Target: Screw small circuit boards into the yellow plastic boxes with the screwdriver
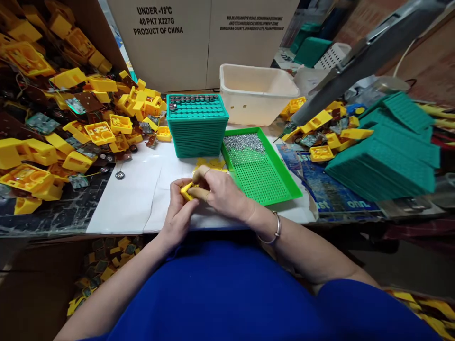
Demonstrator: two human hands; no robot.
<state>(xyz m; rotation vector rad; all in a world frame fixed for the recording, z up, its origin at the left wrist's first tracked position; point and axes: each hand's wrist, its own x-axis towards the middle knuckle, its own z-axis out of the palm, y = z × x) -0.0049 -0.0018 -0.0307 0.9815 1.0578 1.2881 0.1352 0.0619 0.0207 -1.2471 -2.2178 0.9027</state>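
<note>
Over the front of the white work sheet (135, 203), my left hand (177, 213) is closed around a small yellow plastic housing (186, 190). My right hand (223, 192) meets it from the other side, thumb and fingers pressed onto the same piece; coverings show on some of its fingertips. The inside of the housing is mostly hidden by my fingers. Just beyond my hands stands a stack of teal trays (199, 135), its top one partly filled with small round metal-capped parts (194, 99). A green perforated tray (263, 175) with many tiny screws (245, 142) lies beside my right hand.
Yellow housings with wires and circuit boards (99, 132) are heaped at left. An electric screwdriver (320, 90) hangs at right, above more yellow parts and teal trays (387, 151). Behind stand a clear plastic bin (256, 94) and a cardboard box (170, 57). One loose round part (120, 175) lies left.
</note>
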